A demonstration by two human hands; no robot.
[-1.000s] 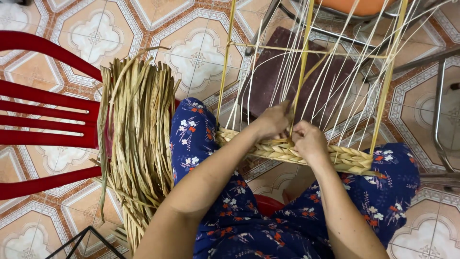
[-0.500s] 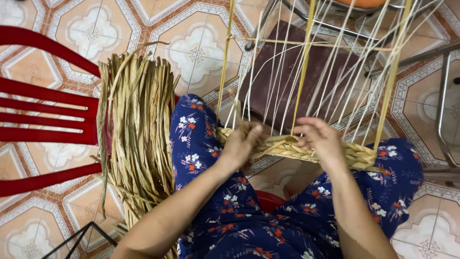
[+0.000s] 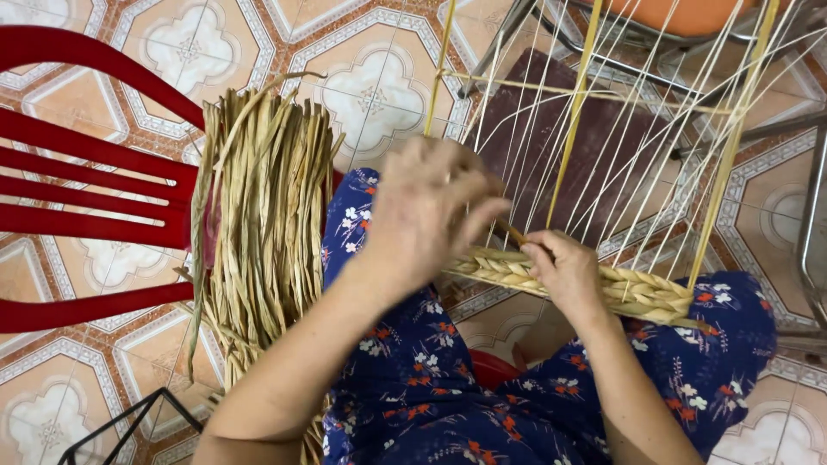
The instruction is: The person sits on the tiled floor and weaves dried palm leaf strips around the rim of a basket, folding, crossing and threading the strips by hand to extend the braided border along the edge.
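Since half a second ago the left hand [image 3: 431,211] has lifted off the woven band and now hangs above it, nearer the upright strands, while the right hand [image 3: 564,271] has dropped onto the weave.

At the far left a red plastic chair [image 3: 77,207] stands on the tiled floor [image 3: 362,86]. Draped over its edge is a thick bundle of dried reed strips [image 3: 263,215], lying just beside the person's knee. A black wire frame [image 3: 129,426] shows at the bottom left corner.

The left hand is raised with fingers loosely curled; whether it pinches a strand I cannot tell, since its back faces the camera. Next to it the right hand is closed on a reed strand at the top of the plaited band [image 3: 637,293], thumb and fingers pressing it to the weave. That band runs across the person's lap, over a blue flowered garment [image 3: 413,379].

Rising from it are thin pale uprights and thicker yellow stakes [image 3: 573,112], forming the basket frame. Behind them sits a dark brown mat [image 3: 551,146], and metal chair legs [image 3: 814,224] close the right edge.
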